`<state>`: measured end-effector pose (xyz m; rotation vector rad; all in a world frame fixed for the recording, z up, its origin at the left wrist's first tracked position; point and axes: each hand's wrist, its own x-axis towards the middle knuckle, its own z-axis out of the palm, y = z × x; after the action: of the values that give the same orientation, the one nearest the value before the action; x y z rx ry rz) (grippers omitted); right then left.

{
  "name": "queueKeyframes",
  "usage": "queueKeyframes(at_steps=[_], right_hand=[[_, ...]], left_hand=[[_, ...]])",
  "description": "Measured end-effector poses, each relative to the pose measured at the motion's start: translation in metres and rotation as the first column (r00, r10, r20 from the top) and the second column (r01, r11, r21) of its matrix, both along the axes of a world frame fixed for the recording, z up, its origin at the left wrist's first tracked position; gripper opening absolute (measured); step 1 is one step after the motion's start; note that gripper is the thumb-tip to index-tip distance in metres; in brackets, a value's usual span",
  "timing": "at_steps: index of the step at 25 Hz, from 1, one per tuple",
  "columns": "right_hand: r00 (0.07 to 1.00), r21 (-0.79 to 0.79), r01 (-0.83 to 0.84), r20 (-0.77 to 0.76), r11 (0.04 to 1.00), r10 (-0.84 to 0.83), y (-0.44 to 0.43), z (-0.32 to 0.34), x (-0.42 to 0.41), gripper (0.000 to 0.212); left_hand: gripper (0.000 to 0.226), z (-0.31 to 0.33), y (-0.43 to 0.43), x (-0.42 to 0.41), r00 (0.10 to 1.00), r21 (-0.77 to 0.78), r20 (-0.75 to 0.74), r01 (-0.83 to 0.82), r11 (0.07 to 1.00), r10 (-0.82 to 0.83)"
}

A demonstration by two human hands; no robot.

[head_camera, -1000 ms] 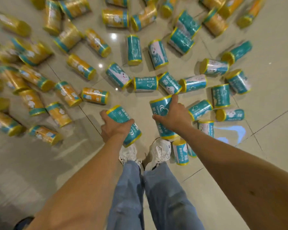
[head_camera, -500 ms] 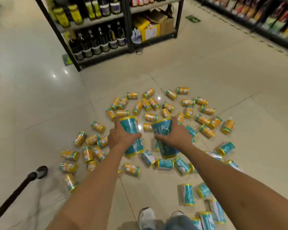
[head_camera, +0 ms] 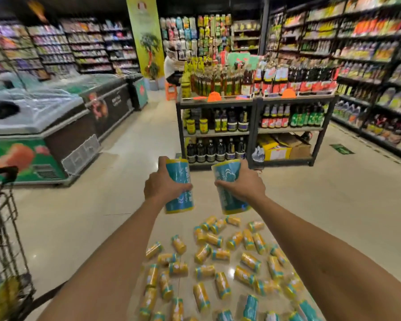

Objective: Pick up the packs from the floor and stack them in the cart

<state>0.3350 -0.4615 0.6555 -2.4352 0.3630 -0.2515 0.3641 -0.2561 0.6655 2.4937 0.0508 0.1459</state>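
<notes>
Head view: the left hand (head_camera: pixel 163 187) grips a teal pack (head_camera: pixel 180 172) and the right hand (head_camera: pixel 241 184) grips a second pack (head_camera: pixel 226 173), side by side at 12 o'clock, apart. Scattered packs (head_camera: pixel 205 271) lie on the floor (head_camera: pixel 79 216) toward 6 o'clock. The cart (head_camera: pixel 0 205) stands at 9 o'clock.

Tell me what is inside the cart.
Blurred yellow packs lie low in the cart; the frame edge hides the rest, so their count is unclear.
</notes>
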Motion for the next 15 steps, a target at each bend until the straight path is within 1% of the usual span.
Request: queueKeyframes(at_steps=[3, 7, 10, 13, 15], right_hand=[[0.990, -0.002, -0.137, 0.028, 0.991, 0.137, 0.039, 0.018, 0.014, 0.075], [0.937, 0.004, -0.347, 0.049, 0.938, 0.347, 0.122, 0.023, 0.024, 0.071], [0.832, 0.028, -0.554, 0.052, 0.832, 0.552, 0.208, 0.024, 0.019, 0.066], [0.693, 0.066, -0.720, 0.014, 0.691, 0.720, 0.304, 0.021, 0.004, 0.073], [0.636, 0.071, -0.770, -0.002, 0.634, 0.772, 0.362, 0.018, -0.008, 0.074]], left_hand=[[0.088, 0.014, 0.037, -0.020, 0.994, -0.035, 0.035, -0.107, 0.994, 0.108], [0.098, 0.023, 0.111, -0.053, 0.959, -0.053, 0.042, -0.278, 0.959, 0.280], [0.109, 0.026, 0.191, -0.094, 0.888, -0.113, 0.037, -0.452, 0.885, 0.458], [0.100, 0.023, 0.270, -0.143, 0.786, -0.180, 0.014, -0.606, 0.775, 0.618], [0.095, 0.021, 0.314, -0.173, 0.719, -0.175, -0.010, -0.686, 0.706, 0.695]])
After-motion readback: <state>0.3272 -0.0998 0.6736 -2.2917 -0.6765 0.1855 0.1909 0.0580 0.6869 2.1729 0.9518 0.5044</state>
